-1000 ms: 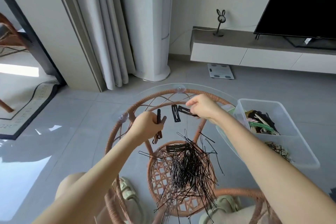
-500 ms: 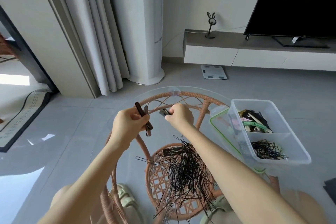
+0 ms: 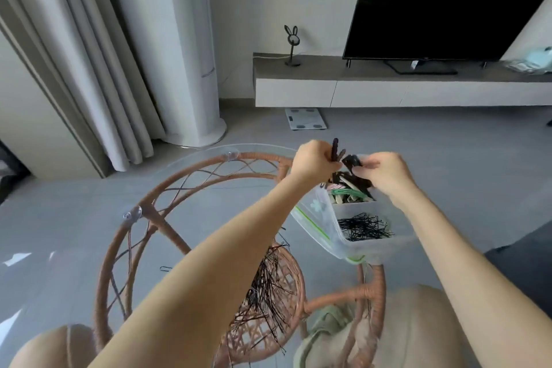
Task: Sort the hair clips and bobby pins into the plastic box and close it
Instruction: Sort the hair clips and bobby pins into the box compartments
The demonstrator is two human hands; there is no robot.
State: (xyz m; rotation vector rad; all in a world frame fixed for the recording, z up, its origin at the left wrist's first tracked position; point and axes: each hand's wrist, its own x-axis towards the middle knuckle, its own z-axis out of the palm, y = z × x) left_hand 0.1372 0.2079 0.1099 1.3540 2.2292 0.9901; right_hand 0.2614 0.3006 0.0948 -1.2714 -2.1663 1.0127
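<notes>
A clear plastic box (image 3: 372, 243) stands at the right edge of the round glass-topped rattan table (image 3: 167, 188). Its far compartment holds mixed hair clips (image 3: 348, 190); its near compartment holds black bobby pins (image 3: 363, 227). My left hand (image 3: 313, 163) is shut on dark brown hair clips (image 3: 336, 149) that stick up above the far compartment. My right hand (image 3: 385, 173) pinches a black hair clip (image 3: 351, 161) just beside them, over the same compartment. A heap of loose bobby pins (image 3: 268, 287) lies on the glass, partly hidden by my left forearm.
The box's green-rimmed lid (image 3: 310, 218) lies under the box at its left. One stray bobby pin (image 3: 165, 268) lies on the glass at the left. Beyond the table are grey floor, a bathroom scale (image 3: 304, 119), a TV bench (image 3: 388, 89) and curtains (image 3: 89, 69).
Both hands have moved right from the table's far middle to above the box's far compartment, carrying their clips. The view has swung right.
</notes>
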